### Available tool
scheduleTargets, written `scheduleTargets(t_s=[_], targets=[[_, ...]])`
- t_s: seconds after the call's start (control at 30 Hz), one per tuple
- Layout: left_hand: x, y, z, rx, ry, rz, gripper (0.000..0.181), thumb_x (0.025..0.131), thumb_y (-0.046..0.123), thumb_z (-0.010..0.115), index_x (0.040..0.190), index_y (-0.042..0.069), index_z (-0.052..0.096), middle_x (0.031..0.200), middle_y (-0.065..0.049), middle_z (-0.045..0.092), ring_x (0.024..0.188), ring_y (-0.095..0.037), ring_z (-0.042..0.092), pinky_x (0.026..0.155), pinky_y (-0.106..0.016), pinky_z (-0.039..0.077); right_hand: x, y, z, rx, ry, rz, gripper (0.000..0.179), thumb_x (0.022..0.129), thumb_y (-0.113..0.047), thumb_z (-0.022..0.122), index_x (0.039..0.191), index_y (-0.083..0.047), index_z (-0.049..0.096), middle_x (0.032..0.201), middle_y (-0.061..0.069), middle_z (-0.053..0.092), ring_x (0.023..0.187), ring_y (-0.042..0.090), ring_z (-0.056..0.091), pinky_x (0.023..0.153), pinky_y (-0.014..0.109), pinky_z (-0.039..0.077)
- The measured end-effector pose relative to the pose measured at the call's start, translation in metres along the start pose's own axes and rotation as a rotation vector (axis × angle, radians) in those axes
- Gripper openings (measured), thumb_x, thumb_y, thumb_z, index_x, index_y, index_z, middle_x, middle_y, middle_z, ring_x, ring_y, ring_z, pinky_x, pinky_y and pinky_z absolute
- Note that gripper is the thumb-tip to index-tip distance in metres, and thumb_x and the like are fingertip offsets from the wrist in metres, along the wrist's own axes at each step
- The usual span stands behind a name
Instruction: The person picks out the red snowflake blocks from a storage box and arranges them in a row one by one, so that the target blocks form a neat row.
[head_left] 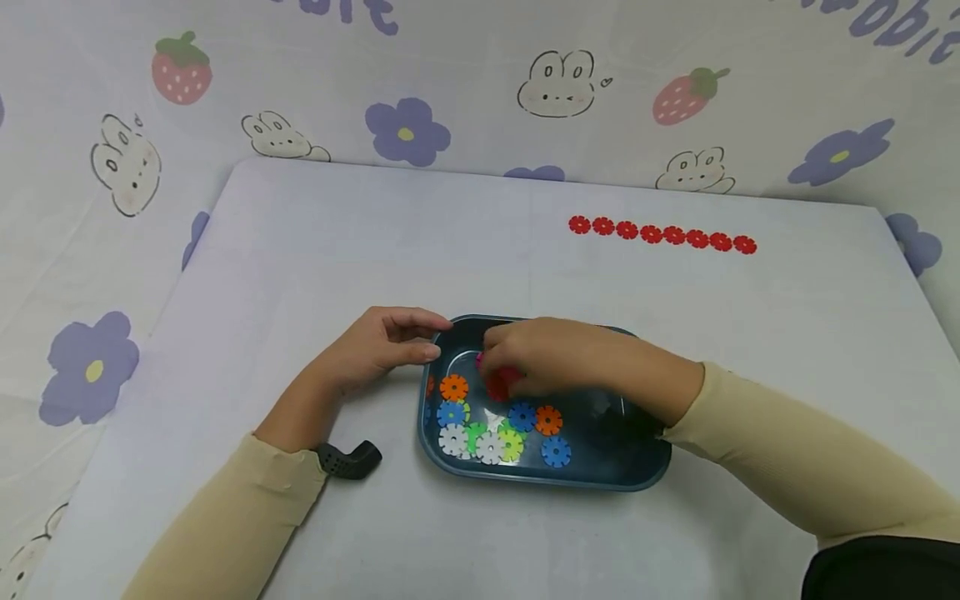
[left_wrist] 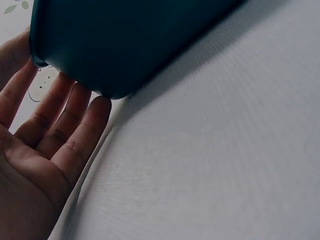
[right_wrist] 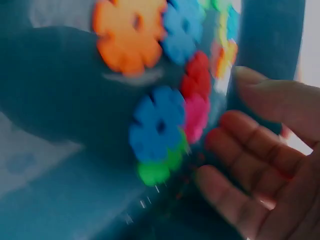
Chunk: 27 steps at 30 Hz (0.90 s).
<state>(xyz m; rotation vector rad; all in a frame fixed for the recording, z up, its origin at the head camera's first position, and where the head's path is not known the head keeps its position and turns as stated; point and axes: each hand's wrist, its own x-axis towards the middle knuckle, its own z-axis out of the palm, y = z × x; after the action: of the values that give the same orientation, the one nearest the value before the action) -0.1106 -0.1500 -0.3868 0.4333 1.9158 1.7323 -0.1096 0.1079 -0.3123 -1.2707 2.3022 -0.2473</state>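
Note:
My right hand (head_left: 536, 354) reaches down into a dark teal tray (head_left: 600, 479). Below its fingers in the head view lie red flower-shaped plastic pieces (head_left: 502, 383), with a bit of a pink piece (head_left: 479, 360) showing beside them. The right wrist view is blurred; there the thumb and fingers (right_wrist: 245, 187) stand apart, close to the red pieces (right_wrist: 196, 75) and the pink one (right_wrist: 196, 117), and no grasp shows. At the tray's left end my left hand (head_left: 382, 346) touches the rim. In the left wrist view its fairly straight fingers (left_wrist: 82, 135) rest against the outer wall.
Blue (head_left: 556, 451), orange (head_left: 453, 387), white (head_left: 491, 447) and green flower pieces (head_left: 476, 437) lie in the tray. A row of several red flower pieces (head_left: 651, 234) runs across the back right of the white table (head_left: 360, 242). A patterned cloth (head_left: 472, 83) hangs behind.

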Motion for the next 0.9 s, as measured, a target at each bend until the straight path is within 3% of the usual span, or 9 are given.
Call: scheduleTargets(t_s=[0.2,0.4,0.5,0.63,0.77,0.9], targets=[[0.000,-0.001,0.000,0.009,-0.001,0.002,0.039,0.088,0.017,0.074,0.125,0.005,0.065,0.128,-0.011,0.064,0.115,-0.025,0.061,0.093,-0.029,0.053,0.005,-0.001,0.015,-0.085,-0.017,0.021,0.036,0.084,-0.015,0.078,0.120,-0.018,0.071,0.118,0.009,0.062,0.102,0.021,0.062,0.086,0.033,0.057],[0.000,-0.002,0.000,0.024,0.004,0.013,0.039,0.088,0.017,0.074,0.124,0.005,0.066,0.128,-0.010,0.064,0.114,-0.023,0.061,0.092,-0.028,0.054,0.005,-0.001,0.017,-0.024,-0.101,0.146,0.043,0.086,-0.019,0.076,0.128,-0.016,0.065,0.116,0.007,0.067,0.101,0.021,0.063,0.089,0.036,0.057],[0.000,-0.003,0.000,0.024,0.005,0.017,0.038,0.088,0.016,0.074,0.124,0.005,0.066,0.127,-0.009,0.064,0.113,-0.022,0.061,0.092,-0.028,0.054,0.005,0.000,0.017,0.034,-0.156,0.206,0.035,0.085,-0.021,0.078,0.117,-0.013,0.068,0.099,0.002,0.069,0.089,0.018,0.063,0.082,0.031,0.057],[-0.001,-0.003,-0.001,0.019,0.005,0.022,0.038,0.088,0.015,0.074,0.123,0.004,0.066,0.126,-0.009,0.064,0.112,-0.022,0.062,0.091,-0.028,0.054,0.004,0.003,0.017,0.082,-0.200,0.233,0.020,0.083,-0.025,0.080,0.091,-0.018,0.063,0.076,-0.004,0.061,0.071,0.013,0.057,0.066,0.025,0.052],[-0.001,-0.003,-0.001,0.024,0.004,0.020,0.039,0.088,0.016,0.074,0.124,0.005,0.066,0.126,-0.009,0.064,0.113,-0.022,0.062,0.091,-0.028,0.054,0.002,0.008,0.017,0.130,-0.192,0.217,0.017,0.085,-0.029,0.078,0.085,-0.020,0.063,0.073,-0.005,0.060,0.069,0.012,0.056,0.063,0.025,0.049],[-0.002,-0.003,-0.001,0.024,0.002,0.017,0.039,0.088,0.016,0.074,0.124,0.005,0.066,0.127,-0.009,0.064,0.114,-0.023,0.061,0.092,-0.029,0.054,-0.001,0.012,0.014,0.166,-0.141,0.155,0.008,0.089,-0.028,0.073,0.089,-0.020,0.071,0.079,-0.006,0.064,0.073,0.012,0.057,0.067,0.024,0.052]])
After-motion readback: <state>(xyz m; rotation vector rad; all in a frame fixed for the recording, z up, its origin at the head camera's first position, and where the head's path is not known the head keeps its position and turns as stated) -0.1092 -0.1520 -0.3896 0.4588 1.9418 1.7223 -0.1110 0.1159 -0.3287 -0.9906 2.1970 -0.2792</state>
